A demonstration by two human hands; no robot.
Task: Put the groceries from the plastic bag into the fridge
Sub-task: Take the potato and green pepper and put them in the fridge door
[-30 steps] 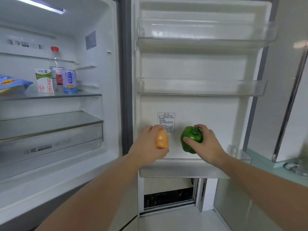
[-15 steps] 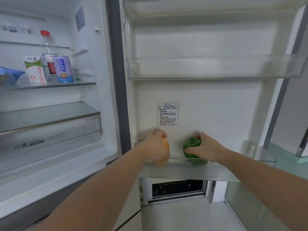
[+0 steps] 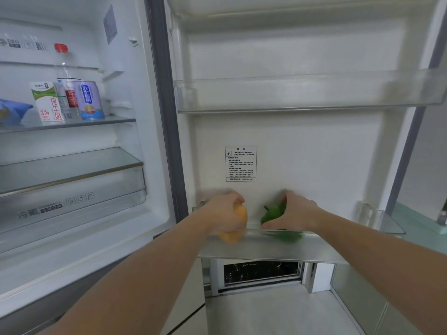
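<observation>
Both hands (image 3: pixel 261 213) lower now, orange fruit (image 3: pixel 235 223), green pepper (image 3: pixel 274 213) inside door bin (image 3: pixel 273 247).

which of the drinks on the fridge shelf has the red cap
The clear plastic bottle, standing behind the others on the upper shelf. Its red cap rises above the milk carton to its left and the purple can to its right, neither of which shows a cap.

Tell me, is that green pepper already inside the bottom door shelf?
Partly in. The green pepper has its lower part behind the clear front of the bottom door shelf, and the right hand grips it.
</observation>
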